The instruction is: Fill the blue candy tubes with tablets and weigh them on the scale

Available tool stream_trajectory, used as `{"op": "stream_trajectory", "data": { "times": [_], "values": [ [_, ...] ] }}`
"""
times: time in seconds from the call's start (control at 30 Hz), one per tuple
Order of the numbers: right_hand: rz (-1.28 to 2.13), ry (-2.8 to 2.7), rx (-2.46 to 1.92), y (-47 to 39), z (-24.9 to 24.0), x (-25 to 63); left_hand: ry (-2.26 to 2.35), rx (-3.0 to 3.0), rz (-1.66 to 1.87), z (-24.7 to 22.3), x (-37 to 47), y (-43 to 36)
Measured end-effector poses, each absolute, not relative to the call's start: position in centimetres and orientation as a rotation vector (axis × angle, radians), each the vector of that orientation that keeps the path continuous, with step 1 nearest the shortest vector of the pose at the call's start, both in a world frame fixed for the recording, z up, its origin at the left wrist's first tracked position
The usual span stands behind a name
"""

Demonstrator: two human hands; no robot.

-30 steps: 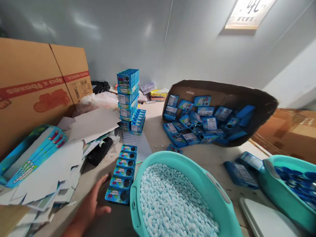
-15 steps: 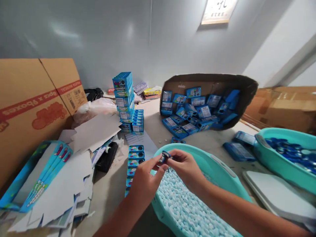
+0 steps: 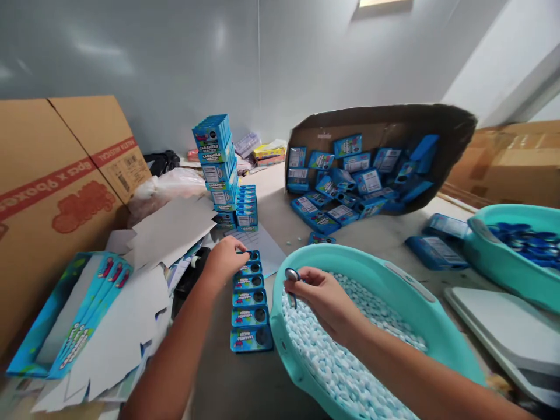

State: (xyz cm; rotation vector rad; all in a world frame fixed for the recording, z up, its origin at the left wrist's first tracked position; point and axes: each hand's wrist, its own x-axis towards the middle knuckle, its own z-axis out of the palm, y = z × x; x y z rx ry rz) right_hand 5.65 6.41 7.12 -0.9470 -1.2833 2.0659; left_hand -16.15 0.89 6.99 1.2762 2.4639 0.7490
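Note:
My left hand is at the far end of a row of small blue boxes, its fingers closed at the farthest box; what they grip there is too small to make out. Each nearer box shows a dark round spot on its right side. My right hand pinches a small round tin with a silvery face and blue rim. It hovers over the near-left part of a turquoise basin holding many pale blue candies.
Stacked blue boxes stand behind the row. A cardboard box of blue packs lies behind the basin. Another basin with blue tins and a white lid are right. Cut card sheets and a carton are left.
My hands have parted. The left has moved left and away to the row's far end; the right keeps the round tin over the basin. The camera view has shifted slightly.

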Motion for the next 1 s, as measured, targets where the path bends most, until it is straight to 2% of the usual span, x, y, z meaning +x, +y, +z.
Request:
{"op": "stream_trajectory", "data": {
  "times": [0.47,1.0],
  "values": [
    [1.907,-1.167,-0.924,9.0,8.4,7.4,1.985,1.336,0.183,6.6,-19.7,8.6],
    [1.879,-1.173,-0.935,9.3,8.5,7.7,1.887,1.226,0.387,5.0,-20.9,7.9]
  ]
}}
